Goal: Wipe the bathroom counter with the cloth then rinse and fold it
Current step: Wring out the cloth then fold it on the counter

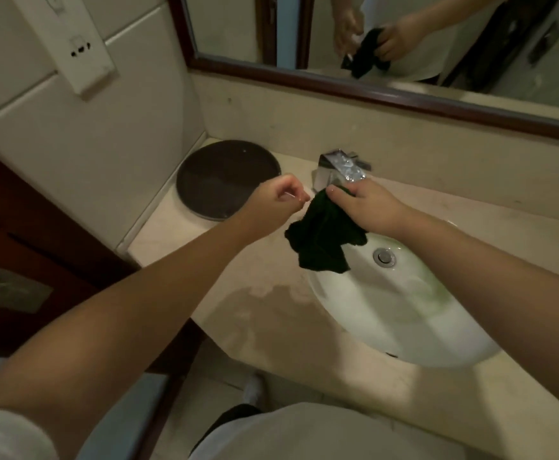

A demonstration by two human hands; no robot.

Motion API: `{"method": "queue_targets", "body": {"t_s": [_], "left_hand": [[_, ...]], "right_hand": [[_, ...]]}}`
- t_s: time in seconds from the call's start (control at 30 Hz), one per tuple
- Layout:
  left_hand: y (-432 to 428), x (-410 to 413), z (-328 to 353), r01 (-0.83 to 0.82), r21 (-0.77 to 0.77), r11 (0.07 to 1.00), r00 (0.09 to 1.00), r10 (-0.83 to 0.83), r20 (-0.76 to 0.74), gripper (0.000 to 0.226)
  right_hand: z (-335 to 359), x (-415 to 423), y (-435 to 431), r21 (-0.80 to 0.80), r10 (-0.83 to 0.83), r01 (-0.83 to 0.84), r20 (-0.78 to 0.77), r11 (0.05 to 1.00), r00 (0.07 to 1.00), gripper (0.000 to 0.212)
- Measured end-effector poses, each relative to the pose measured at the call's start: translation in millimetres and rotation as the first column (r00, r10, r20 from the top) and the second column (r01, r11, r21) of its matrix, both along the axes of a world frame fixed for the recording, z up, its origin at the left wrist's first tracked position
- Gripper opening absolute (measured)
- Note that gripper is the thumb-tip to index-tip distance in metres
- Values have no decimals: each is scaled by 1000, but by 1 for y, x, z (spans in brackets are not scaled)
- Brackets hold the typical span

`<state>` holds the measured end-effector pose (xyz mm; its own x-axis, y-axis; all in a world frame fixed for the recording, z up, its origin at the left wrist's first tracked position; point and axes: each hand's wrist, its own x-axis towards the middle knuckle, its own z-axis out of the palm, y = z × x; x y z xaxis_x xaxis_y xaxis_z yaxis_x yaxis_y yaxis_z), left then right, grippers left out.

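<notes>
The right hand (367, 202) is clamped on the top edge of the dark cloth (323, 239), just in front of the chrome tap (341, 167); the cloth hangs bunched from that grip, its lower folds dangling over the back left rim of the white sink (404, 327). The left hand (278, 197) is curled with fingers together, seemingly pinching a corner or a thread at the cloth's upper left; the blur makes it hard to be sure it holds anything.

By my judgement the step in hand is opening the cloth out, either for rinsing under the tap or for folding; no water is seen running. To do it well, each hand should take a true corner and draw the edge taut so the bunched middle falls flat; keeping the cloth over the sink lets drips fall in the bowl and not on the bench (271, 327), which already shows a wet patch beside the sink.

Around: a dark round tray (225, 180) sits in the back left corner of the bench, near the left hand but apart from it; a framed mirror (404, 44) runs above; a white socket plate (79, 51) hangs on the left wall. The tap stands just behind the right hand and could snag the cloth when it is lifted.
</notes>
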<state>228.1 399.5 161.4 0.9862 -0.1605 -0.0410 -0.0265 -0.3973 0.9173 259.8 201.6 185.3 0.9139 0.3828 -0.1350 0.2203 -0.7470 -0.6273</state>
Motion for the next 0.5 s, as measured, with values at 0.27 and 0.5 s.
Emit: {"method": "queue_targets", "body": {"t_s": [0.27,0.5], "left_hand": [[39,12,7,47,127,991,992,-61,110,9],[71,18,25,-48,-68,997,992,56,114,18]], "right_hand": [[5,-8,50,94,-99,90,99,991,990,50],[23,-3,54,149,-88,92,-36,985,995,22]]}}
